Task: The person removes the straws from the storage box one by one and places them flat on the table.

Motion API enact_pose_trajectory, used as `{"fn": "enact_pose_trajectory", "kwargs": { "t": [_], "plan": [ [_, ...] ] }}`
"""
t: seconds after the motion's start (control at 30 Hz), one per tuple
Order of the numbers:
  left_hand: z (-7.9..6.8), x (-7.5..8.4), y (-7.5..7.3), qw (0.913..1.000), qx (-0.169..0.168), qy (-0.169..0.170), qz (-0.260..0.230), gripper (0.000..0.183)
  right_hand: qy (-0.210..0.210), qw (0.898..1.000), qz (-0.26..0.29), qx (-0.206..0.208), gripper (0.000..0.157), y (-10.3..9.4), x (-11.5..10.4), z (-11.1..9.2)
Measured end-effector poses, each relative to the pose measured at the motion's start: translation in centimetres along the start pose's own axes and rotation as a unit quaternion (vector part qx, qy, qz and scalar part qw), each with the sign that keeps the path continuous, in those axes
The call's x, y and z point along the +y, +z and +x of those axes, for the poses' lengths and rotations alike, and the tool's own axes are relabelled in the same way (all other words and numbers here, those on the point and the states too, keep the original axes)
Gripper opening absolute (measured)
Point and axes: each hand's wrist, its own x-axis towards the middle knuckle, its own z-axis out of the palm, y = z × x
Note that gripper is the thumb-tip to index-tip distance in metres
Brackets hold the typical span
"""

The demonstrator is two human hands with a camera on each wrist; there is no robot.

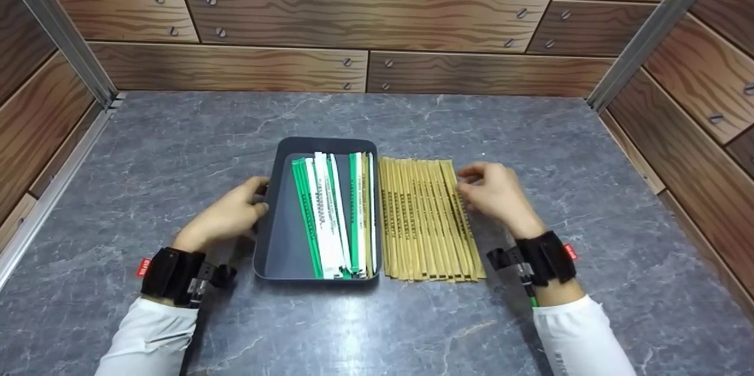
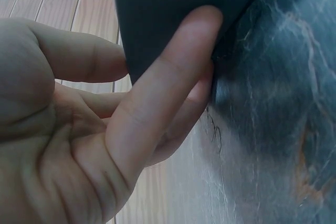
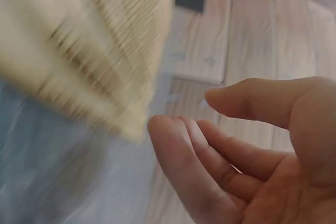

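A dark grey rectangular tray (image 1: 277, 211) holds green and white paper-wrapped sticks (image 1: 325, 217), with a few gold ones along its right wall. My left hand (image 1: 232, 211) is at the tray's left wall; in the left wrist view the thumb (image 2: 194, 35) lies flat along its outer side. Against the tray's right side lies a flat row of gold paper-wrapped sticks (image 1: 424, 217) with dark print. Beside the row's right edge is my right hand (image 1: 495, 190), its fingertips close to the outermost stick. Nothing shows between its loosely bent fingers (image 3: 173, 137) and thumb.
Both tray and stick row lie on a grey marbled tabletop (image 1: 353, 329). Wood-patterned panels (image 1: 365, 16) enclose the back and sides, with metal posts at the rear corners. Black camera straps (image 1: 548, 258) circle both wrists below the hands.
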Motion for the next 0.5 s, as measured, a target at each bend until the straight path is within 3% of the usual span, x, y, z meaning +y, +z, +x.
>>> {"fn": "enact_pose_trajectory", "kwargs": {
  "t": [0.13, 0.27, 0.5],
  "plan": [
    [0.0, 0.1, 0.0, 1.0, -0.001, 0.0, -0.008, 0.06, -0.066, 0.997, -0.043, -0.01, 0.037, 0.7, -3.6, 0.0],
    [0.0, 0.1, 0.0, 1.0, 0.001, -0.001, -0.009, 0.06, -0.117, 0.989, -0.07, -0.049, 0.033, 1.9, -8.1, 0.5],
    [0.0, 0.1, 0.0, 1.0, 0.001, -0.003, -0.007, 0.06, -0.147, 0.968, -0.167, -0.112, 0.035, 5.6, -14.4, 2.8]
  ]
}}
